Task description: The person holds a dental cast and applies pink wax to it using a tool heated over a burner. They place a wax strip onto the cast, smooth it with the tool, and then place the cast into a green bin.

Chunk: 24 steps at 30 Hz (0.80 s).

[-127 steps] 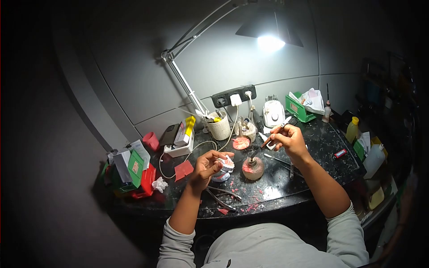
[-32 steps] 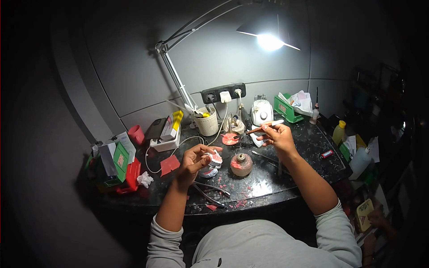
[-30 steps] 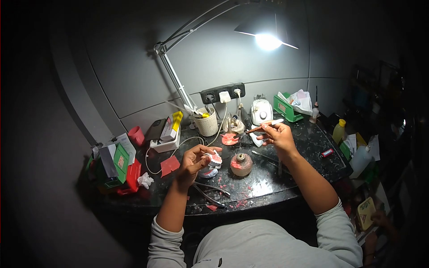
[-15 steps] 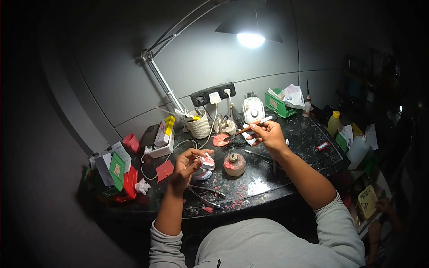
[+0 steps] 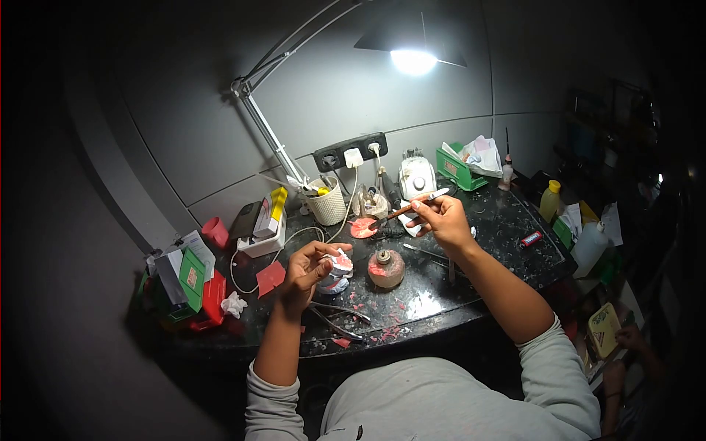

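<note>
My left hand [image 5: 307,273] is wrapped round the upper part of a white and pink dental model [image 5: 340,263], above its pale base. In my right hand [image 5: 441,220] is a brown-handled tool [image 5: 409,209], pinched between thumb and fingers, its dark tip at a round pink wax piece [image 5: 362,228]. Between my hands stands a round glass burner [image 5: 386,270] with a metal cap and reddish smears. No flame can be made out on it.
A metal plier-like tool [image 5: 334,323] and pink scraps lie near the front edge. Behind are a white pen cup [image 5: 326,206], a white device [image 5: 417,178] and a green box [image 5: 457,170]. Another person's hand [image 5: 629,338] shows at the far right.
The tool in my right hand has shifted slightly, its tip now nearer the round pink wax. My left hand and the model have barely moved.
</note>
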{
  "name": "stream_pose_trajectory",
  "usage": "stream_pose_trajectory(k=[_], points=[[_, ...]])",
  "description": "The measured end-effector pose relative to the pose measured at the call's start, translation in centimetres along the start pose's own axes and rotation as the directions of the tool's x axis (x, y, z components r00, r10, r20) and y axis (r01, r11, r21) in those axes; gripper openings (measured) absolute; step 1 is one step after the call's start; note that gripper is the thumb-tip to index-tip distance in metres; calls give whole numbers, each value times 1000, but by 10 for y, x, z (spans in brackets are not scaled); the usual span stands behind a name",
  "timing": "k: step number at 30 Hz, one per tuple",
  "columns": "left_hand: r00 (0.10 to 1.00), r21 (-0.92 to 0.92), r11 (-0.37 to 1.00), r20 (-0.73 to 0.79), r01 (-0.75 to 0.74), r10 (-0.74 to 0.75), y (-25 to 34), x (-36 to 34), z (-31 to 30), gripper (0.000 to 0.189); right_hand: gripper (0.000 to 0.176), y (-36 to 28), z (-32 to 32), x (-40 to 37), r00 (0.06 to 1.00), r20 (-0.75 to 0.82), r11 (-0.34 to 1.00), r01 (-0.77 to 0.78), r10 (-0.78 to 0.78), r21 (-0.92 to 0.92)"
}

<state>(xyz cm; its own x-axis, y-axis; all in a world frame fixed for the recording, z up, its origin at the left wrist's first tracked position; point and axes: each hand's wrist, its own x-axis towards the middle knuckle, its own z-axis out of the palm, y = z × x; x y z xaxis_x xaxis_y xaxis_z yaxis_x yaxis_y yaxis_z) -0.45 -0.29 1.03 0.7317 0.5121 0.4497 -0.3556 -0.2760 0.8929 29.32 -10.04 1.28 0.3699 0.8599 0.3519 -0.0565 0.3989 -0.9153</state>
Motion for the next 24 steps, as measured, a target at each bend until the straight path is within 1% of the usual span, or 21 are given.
stream_pose_trajectory(k=[2,7,12,17,20,24], points=[[1000,1,1000,0,2,-2,0,0,-1,35,19,0,1,0,1000,-4,1000,1,-1,-5],[1000,-1,1000,-1,19,-19,3,-1,2,35,18,-1,4,-3,997,32,998,69,-68,-16],[1000,19,1000,6,14,-14,0,0,0,35,17,-9,6,-8,995,25,995,96,-96,-26],[1000,12,1000,-5,18,-18,1,-1,2,35,15,-9,9,-8,986,31,984,163,-161,-70],[1000,18,1000,-1,16,-16,0,1,0,35,15,-10,11,-11,991,33,988,131,-128,-88],[1000,26,1000,-4,5,-5,0,0,0,36,16,-5,8,-7,990,31,989,136,-134,-53]])
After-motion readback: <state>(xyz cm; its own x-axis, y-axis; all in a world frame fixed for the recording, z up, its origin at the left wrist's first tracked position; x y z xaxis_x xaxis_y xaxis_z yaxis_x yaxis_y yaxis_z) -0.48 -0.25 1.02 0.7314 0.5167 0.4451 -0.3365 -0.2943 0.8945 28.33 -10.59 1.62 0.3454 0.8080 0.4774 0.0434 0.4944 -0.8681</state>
